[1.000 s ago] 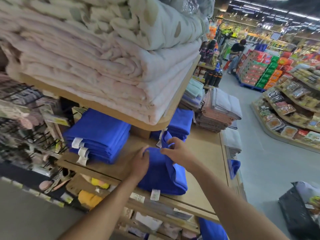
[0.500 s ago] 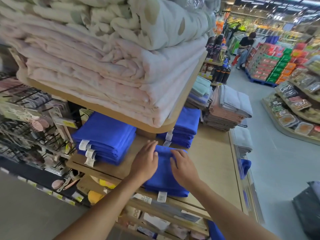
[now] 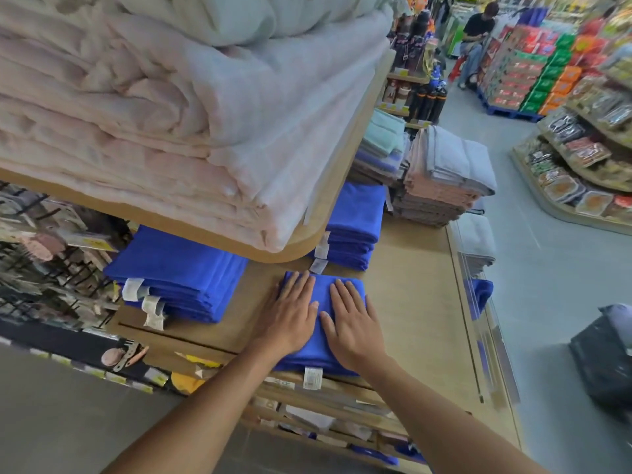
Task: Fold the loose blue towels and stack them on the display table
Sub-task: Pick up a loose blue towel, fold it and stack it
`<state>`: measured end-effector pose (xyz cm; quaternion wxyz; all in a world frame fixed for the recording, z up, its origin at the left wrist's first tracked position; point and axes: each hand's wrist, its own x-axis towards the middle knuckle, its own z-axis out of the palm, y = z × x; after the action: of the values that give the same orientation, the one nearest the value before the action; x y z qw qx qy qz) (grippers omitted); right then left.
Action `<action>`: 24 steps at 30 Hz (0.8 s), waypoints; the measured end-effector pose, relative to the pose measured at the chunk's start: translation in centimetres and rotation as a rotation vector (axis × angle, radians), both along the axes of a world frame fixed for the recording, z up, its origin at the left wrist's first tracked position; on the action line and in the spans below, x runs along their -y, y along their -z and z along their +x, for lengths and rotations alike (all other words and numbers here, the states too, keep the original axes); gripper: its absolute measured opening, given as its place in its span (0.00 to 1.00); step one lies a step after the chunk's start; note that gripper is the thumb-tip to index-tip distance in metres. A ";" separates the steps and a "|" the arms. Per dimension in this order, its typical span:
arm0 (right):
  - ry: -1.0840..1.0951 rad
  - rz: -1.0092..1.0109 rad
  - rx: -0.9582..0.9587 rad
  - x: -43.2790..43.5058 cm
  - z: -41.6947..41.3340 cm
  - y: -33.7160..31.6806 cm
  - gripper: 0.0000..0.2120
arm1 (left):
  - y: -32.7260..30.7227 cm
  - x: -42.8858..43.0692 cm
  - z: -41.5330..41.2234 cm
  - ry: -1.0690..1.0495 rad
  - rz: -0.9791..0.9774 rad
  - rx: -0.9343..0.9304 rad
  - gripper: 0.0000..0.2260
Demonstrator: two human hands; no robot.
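No writing here can be read. The white tag (image 3: 312, 378) hanging from the near edge of the folded blue towel (image 3: 323, 287) carries fine print, but it is too small to make out. The white tags (image 3: 152, 311) on the left stack of blue towels (image 3: 178, 268) look blank or blurred. The price labels (image 3: 284, 383) along the table's front rail are smeared as well.

Your left hand (image 3: 290, 316) and right hand (image 3: 355, 323) lie flat, side by side, on the folded blue towel. The fingers are straight and slightly spread, pressing down and gripping nothing. The towel is under both palms, with a narrow strip of blue showing between your thumbs. Your left fingertips reach its far edge, while your right fingertips stop just short of it. Its near fold pokes out below your wrists.

The towel sits at the front of the display table (image 3: 410, 302). The left stack is off to one side, apart from it. The back stack of blue towels (image 3: 355, 227) is just beyond it, with one of its tags near your left fingertips. The upper shelf (image 3: 301, 241), piled with pale bedding (image 3: 171, 114), overhangs both stacks. A loose blue towel (image 3: 482, 294) hangs at the table's right edge, well apart from your hands.
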<state>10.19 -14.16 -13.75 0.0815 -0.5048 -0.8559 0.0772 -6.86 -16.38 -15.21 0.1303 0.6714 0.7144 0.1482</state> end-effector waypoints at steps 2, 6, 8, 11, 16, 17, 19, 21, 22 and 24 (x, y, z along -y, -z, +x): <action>0.002 0.000 -0.098 0.2 0.1 -0.2 0.31 | 0.2 0.1 -0.1 0.001 0.026 0.002 0.28; 0.261 -0.033 -0.438 0.6 1.2 -0.9 0.26 | 0.5 0.2 -0.1 -0.009 0.070 0.049 0.30; 0.321 -0.070 -0.501 0.6 1.7 -1.4 0.21 | 0.6 0.2 -0.1 -0.018 0.089 0.086 0.31; 0.378 -0.196 -0.544 0.0 1.7 -2.1 0.25 | 0.8 0.3 -0.3 -0.026 0.111 0.142 0.33; 0.567 -0.699 -0.777 -2.5 1.3 -3.8 0.22 | 1.0 0.5 -0.4 -0.038 0.184 0.221 0.27; 0.527 -0.769 -0.827 -2.6 1.4 -4.0 0.20 | 0.9 0.6 -0.5 -0.055 0.205 0.248 0.27; 0.424 -0.805 -0.892 -2.1 1.3 -4.4 0.12 | 0.4 0.9 -0.7 -0.114 0.259 0.328 0.28; 0.347 -0.732 -0.925 -1.3 1.3 -4.6 0.06 | -0.5 1.3 -0.7 -0.179 0.345 0.500 0.32; 0.323 -0.692 -0.944 -0.9 1.4 -4.8 0.04 | -1.3 1.6 -0.5 -0.234 0.372 0.654 0.33; 0.271 -0.656 -0.985 -0.5 1.8 -5.8 0.04 | -3.5 2.0 0.1 -0.402 0.316 1.142 0.32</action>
<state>12.03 -13.69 -7.93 0.3173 -0.5129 -0.5774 0.5503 -6.75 -18.40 -11.68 0.3604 0.3501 0.6137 0.6090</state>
